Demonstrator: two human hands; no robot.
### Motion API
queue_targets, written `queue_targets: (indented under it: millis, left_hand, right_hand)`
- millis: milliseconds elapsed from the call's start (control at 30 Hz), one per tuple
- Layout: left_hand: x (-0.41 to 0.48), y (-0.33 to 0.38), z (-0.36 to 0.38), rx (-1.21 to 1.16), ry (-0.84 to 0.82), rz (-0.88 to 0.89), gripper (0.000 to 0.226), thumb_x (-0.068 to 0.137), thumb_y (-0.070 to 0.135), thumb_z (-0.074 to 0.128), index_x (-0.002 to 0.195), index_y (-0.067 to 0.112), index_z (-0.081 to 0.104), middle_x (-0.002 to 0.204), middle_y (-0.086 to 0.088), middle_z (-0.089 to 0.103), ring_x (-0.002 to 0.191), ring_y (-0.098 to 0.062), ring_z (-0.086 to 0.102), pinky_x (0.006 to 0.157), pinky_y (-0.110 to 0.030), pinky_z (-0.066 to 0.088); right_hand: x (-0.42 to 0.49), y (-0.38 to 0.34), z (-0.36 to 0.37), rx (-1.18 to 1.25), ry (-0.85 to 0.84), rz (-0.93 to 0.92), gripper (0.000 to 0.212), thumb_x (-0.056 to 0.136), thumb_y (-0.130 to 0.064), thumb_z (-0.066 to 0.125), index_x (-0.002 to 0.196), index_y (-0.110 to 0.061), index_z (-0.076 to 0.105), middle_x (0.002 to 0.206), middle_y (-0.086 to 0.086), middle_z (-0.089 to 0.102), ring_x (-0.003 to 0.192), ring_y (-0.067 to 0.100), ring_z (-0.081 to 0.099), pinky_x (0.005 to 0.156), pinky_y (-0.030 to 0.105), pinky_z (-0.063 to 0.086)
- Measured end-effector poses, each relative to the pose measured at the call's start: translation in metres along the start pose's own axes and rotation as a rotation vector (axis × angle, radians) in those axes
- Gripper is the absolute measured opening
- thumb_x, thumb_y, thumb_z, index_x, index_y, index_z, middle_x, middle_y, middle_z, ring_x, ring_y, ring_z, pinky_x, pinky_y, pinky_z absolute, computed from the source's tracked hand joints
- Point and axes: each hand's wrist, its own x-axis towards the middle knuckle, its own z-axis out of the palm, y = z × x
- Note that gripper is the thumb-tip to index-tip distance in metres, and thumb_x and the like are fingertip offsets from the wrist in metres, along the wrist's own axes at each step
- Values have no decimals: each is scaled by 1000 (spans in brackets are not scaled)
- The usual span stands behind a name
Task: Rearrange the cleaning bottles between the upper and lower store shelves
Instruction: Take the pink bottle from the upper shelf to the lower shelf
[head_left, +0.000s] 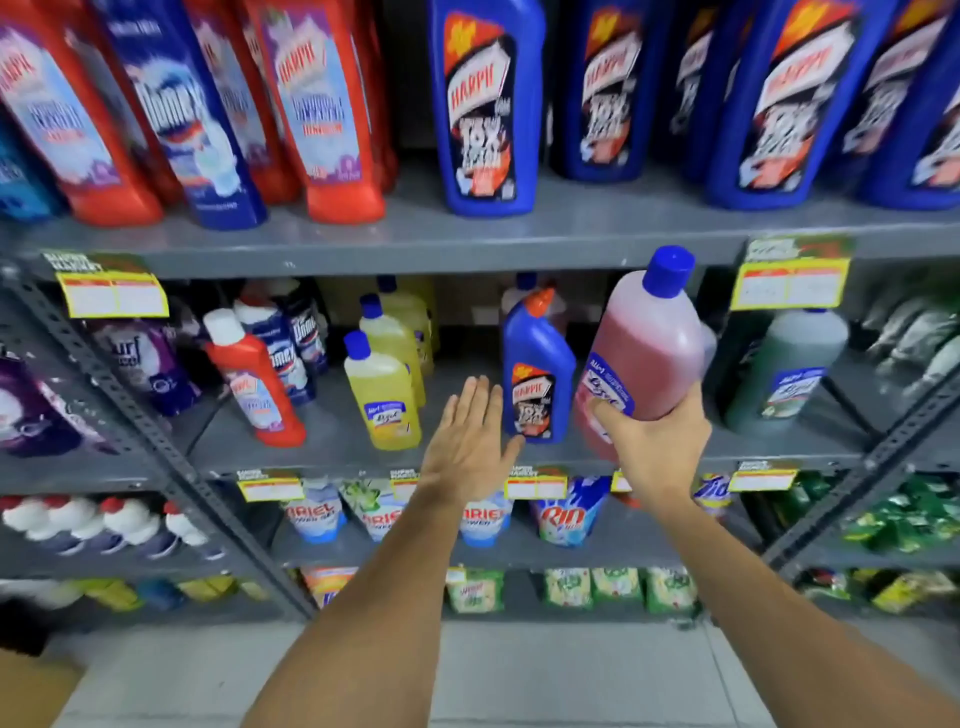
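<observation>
My right hand (657, 447) grips the base of a large pink bottle (649, 353) with a blue cap, held tilted in front of the lower shelf (322, 447). My left hand (470, 436) is flat and open, fingers together, just left of a small blue Harpic bottle (535, 374) that stands on that shelf; the thumb nearly touches its base. Yellow bottles (382, 395) stand to the left of my left hand. On the upper shelf (415, 234) stand large blue Harpic bottles (488, 109) and red bottles (322, 104).
A red bottle (254, 384) and Domex bottles (291, 353) stand at the lower shelf's left. A green bottle (789, 369) stands to the right of the pink one. Detergent pouches (569, 512) fill the shelf below. Yellow price tags (111, 296) hang on shelf edges.
</observation>
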Motion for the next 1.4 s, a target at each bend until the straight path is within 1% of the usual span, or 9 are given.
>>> queue_targets:
  millis: [233, 467, 567, 700, 867, 1033, 1233, 1300, 1400]
  left_hand:
    - [15, -23, 75, -34, -254, -70, 80, 101, 54, 28, 155, 1, 2, 165, -17, -4, 153, -28, -6, 123, -44, 1]
    - [20, -41, 119, -60, -373, -128, 75, 102, 51, 22, 155, 4, 2, 165, -15, -5, 152, -29, -7, 123, -46, 0]
    - [28, -47, 130, -83, -352, -137, 71, 103, 49, 22, 156, 7, 1, 166, -13, -6, 152, -29, -7, 123, -47, -1]
    - [31, -49, 142, -59, -295, -130, 68, 103, 46, 19, 157, 10, 0, 166, -11, -5, 152, -29, -7, 123, -48, -2]
    - [33, -50, 150, -71, -235, -133, 73, 95, 49, 10, 157, 9, 4, 166, -11, 1, 152, -31, -2, 123, -51, 2]
    - [32, -51, 151, -116, -247, -132, 66, 103, 45, 19, 157, 12, 1, 166, -8, -4, 152, -28, -7, 123, -48, -3]
    - [34, -52, 150, -114, -274, -135, 65, 103, 46, 16, 157, 13, -2, 166, -7, -8, 152, -27, -11, 122, -47, -6]
    - [33, -53, 150, -120, -267, -138, 66, 103, 47, 16, 157, 13, -1, 166, -7, -6, 152, -27, -10, 123, -47, -4]
    - [31, -53, 149, -130, -231, -129, 67, 101, 49, 16, 156, 12, 3, 166, -9, -2, 153, -29, -5, 123, -48, 0]
  right_hand:
    - [11, 64, 43, -73, 42, 142, 64, 66, -25, 86, 121, -19, 55, 97, -5, 60, 89, 20, 57, 77, 21, 42]
    - [22, 113, 72, -134, 15, 166, 66, 69, -24, 87, 124, -15, 51, 99, -4, 58, 90, 19, 53, 78, 20, 42]
    - [30, 126, 82, -123, 18, 132, 66, 71, -24, 87, 125, -13, 51, 99, -4, 62, 86, 18, 59, 80, 22, 47]
    - [47, 136, 92, -126, -10, 135, 73, 77, -23, 82, 137, -12, 42, 111, 4, 66, 97, 24, 63, 84, 22, 46]
    - [40, 154, 97, -258, -107, 133, 68, 88, -23, 72, 142, -6, 36, 129, 19, 64, 115, 40, 60, 99, 43, 47]
    - [50, 153, 102, -242, -138, 209, 62, 90, -18, 72, 141, -4, 39, 129, 17, 63, 113, 32, 60, 81, 14, 37]
    - [34, 155, 98, -287, -94, 270, 50, 90, -29, 69, 131, -6, 51, 122, 14, 67, 111, 34, 64, 95, 40, 53]
    - [19, 145, 95, -239, 11, 189, 48, 87, -22, 70, 129, -7, 52, 124, 9, 59, 111, 26, 61, 95, 41, 53]
    - [-1, 111, 99, -72, 98, 5, 51, 85, -8, 69, 132, -7, 49, 121, 1, 44, 105, 13, 54, 88, 18, 50]
